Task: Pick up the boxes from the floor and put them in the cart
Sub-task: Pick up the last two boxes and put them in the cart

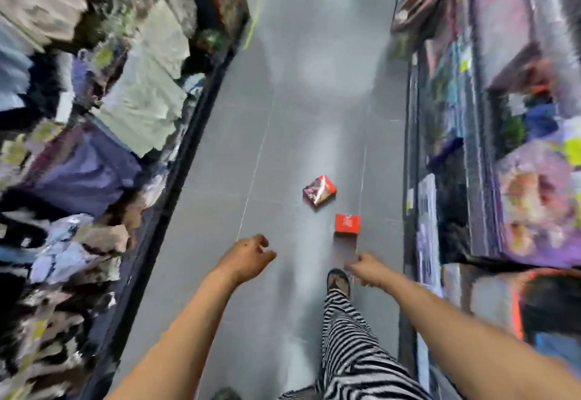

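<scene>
Boxes, two of them, are seen lying on the grey tiled floor [220, 164] of an aisle, both nearer its right edge than its left. Along the floor's left edge a left shelf [176, 160] is seen, packed with goods too blurred to be identified. The left grip [248, 256] is held out above the floor, right of a pale tile seam; its fingers are loosely curled and spread, and nothing is held in it. Beyond it and to the right, a patterned box [319, 190] in red and dark colours is laid flat on the floor, turned at an angle to the tile lines. A plain red box [347, 224] is found near it, closer to the person and closer to the right edge, apart from the first. Below the red box a sandalled foot [339, 281] and a striped trouser leg [349, 346] are seen. The right grip [366, 269] is held over the floor just beside the foot, short of the red box and not touching it; its fingers are curled under, and through the blur it cannot be told whether it is closed. The floor's right edge is lined by a right shelf [490, 179] of blurred packages.
</scene>
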### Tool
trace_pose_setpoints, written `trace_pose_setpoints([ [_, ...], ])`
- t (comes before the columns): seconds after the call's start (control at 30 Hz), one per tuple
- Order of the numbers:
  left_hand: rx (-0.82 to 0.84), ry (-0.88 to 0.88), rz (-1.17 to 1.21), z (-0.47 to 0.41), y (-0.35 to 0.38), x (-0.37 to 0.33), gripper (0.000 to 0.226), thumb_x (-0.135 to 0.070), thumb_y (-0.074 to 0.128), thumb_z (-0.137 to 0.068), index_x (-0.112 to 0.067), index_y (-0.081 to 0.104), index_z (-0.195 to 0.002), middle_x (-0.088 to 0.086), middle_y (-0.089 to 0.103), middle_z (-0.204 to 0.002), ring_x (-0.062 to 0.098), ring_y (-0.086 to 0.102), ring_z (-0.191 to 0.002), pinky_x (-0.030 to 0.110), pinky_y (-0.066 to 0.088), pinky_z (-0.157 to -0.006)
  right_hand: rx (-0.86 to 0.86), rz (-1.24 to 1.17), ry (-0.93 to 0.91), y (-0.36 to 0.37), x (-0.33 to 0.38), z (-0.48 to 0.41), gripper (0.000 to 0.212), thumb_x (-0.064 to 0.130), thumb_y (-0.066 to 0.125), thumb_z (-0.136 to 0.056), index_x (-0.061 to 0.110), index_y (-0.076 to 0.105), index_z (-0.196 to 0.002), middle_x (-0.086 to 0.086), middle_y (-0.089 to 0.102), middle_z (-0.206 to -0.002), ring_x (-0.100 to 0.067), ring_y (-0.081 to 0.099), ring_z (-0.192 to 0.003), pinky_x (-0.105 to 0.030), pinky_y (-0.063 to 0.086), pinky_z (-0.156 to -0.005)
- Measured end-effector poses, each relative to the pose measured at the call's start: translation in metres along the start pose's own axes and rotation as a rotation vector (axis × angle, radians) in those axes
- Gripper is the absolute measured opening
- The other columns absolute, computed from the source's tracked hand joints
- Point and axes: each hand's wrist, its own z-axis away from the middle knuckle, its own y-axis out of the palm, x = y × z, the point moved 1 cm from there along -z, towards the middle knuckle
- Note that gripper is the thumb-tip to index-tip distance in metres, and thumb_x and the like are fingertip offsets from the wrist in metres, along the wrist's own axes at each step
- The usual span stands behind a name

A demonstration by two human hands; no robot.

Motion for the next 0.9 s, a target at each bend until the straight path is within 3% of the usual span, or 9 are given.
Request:
trace_pose_setpoints([
  [0.07, 0.059, 0.042, -0.074, -0.046, 0.004, -0.023, 0.041, -0.041, 0.055, -0.091, -0.018, 0.055, -0.125, 0.007, 0.062, -0.123, 0.024, 0.057, -0.113, 0.028, 0.044, -0.093, 0.028, -0.022, 0.003, -0.014, -0.011, -0.024, 0.020, 0.018, 0.055, -0.096, 0.010, 0.058, -0.114, -0.007, 0.066, -0.101, -0.023, 0.063, -0.091, -0.016, 0.046, -0.074],
  [0.13, 0.098, 0.074, -0.135, -0.096, 0.013, -0.040, 0.043, -0.041, 0.053, -0.092, -0.017, 0.054, -0.127, 0.009, 0.060, -0.126, 0.025, 0.055, -0.115, 0.029, 0.045, -0.094, 0.047, -0.002, 0.011, -0.024, -0.020, -0.056, 0.033, 0.020, 0.055, -0.096, 0.009, 0.056, -0.128, -0.008, 0.062, -0.119, -0.024, 0.057, -0.115, -0.021, 0.039, -0.077],
  [0.23, 0.116, 0.097, -0.186, -0.170, 0.030, -0.051, 0.045, -0.043, 0.051, -0.093, -0.016, 0.051, -0.131, 0.009, 0.058, -0.129, 0.026, 0.055, -0.116, 0.032, 0.045, -0.096, -0.014, -0.028, 0.076, -0.029, -0.038, -0.112, 0.005, 0.024, 0.063, -0.092, 0.022, 0.064, -0.097, -0.001, 0.055, -0.088, -0.017, 0.058, -0.080, -0.019, 0.033, -0.050],
  [0.33, 0.145, 0.115, -0.225, -0.261, 0.073, -0.045, 0.047, -0.043, 0.050, -0.093, -0.016, 0.050, -0.132, 0.009, 0.058, -0.129, 0.027, 0.054, -0.117, 0.034, 0.045, -0.097, -0.052, -0.100, 0.200, -0.015, -0.074, -0.195, 0.035, 0.031, 0.071, -0.085, 0.025, 0.041, -0.068, 0.005, 0.049, -0.070, -0.017, 0.051, -0.070, -0.014, 0.032, -0.045],
  [0.43, 0.159, 0.154, -0.312, -0.353, 0.123, -0.030, 0.050, -0.044, 0.050, -0.093, -0.015, 0.047, -0.133, 0.010, 0.056, -0.132, 0.026, 0.052, -0.121, 0.035, 0.043, -0.097, -0.110, -0.190, 0.305, 0.011, -0.119, -0.280, 0.035, 0.030, 0.077, -0.079, 0.015, 0.048, -0.092, -0.004, 0.053, -0.091, -0.022, 0.052, -0.087, -0.027, 0.032, -0.059],
  [0.57, 0.097, 0.246, -0.437, -0.469, 0.186, -0.008, 0.056, -0.045, 0.051, -0.092, -0.015, 0.040, -0.138, 0.010, 0.049, -0.137, 0.029, 0.048, -0.123, 0.038, 0.042, -0.098, -0.157, -0.268, 0.373, 0.056, -0.176, -0.380, 0.073, 0.027, 0.084, -0.072, 0.007, 0.041, -0.128, 0.000, 0.051, -0.087, -0.024, 0.051, -0.088, -0.028, 0.039, -0.066],
  [0.7, -0.067, 0.334, -0.458, -0.575, 0.233, 0.004, 0.065, -0.047, 0.059, -0.087, -0.010, 0.040, -0.136, 0.016, 0.047, -0.133, 0.035, 0.047, -0.120, 0.041, 0.040, -0.096, -0.254, -0.283, 0.316, 0.093, -0.224, -0.475, 0.106, 0.029, 0.092, -0.058, 0.014, 0.029, -0.141, -0.016, 0.054, -0.120, -0.033, 0.046, -0.120, -0.034, 0.039, -0.095],
  [0.83, -0.297, 0.459, -0.404, -0.663, 0.263, 0.003, 0.087, -0.059, 0.063, -0.077, -0.003, 0.037, -0.138, 0.023, 0.043, -0.135, 0.042, 0.044, -0.118, 0.046, 0.038, -0.098, -0.383, -0.402, 0.079, 0.109, -0.256, -0.552, 0.118, 0.043, 0.089, -0.042, 0.043, 0.025, -0.141, -0.001, 0.049, -0.122, -0.030, 0.045, -0.120, -0.041, 0.042, -0.099],
  [0.9, -0.359, 0.471, -0.375, -0.695, 0.276, -0.001, 0.102, -0.064, 0.067, -0.071, -0.004, 0.029, -0.144, 0.023, 0.038, -0.139, 0.041, 0.041, -0.122, 0.046, 0.035, -0.100, -0.476, -0.378, -0.138, 0.109, -0.264, -0.584, 0.105, 0.046, 0.079, -0.042, 0.061, 0.025, -0.130, 0.015, 0.049, -0.126, -0.025, 0.048, -0.122, -0.050, 0.040, -0.104],
])
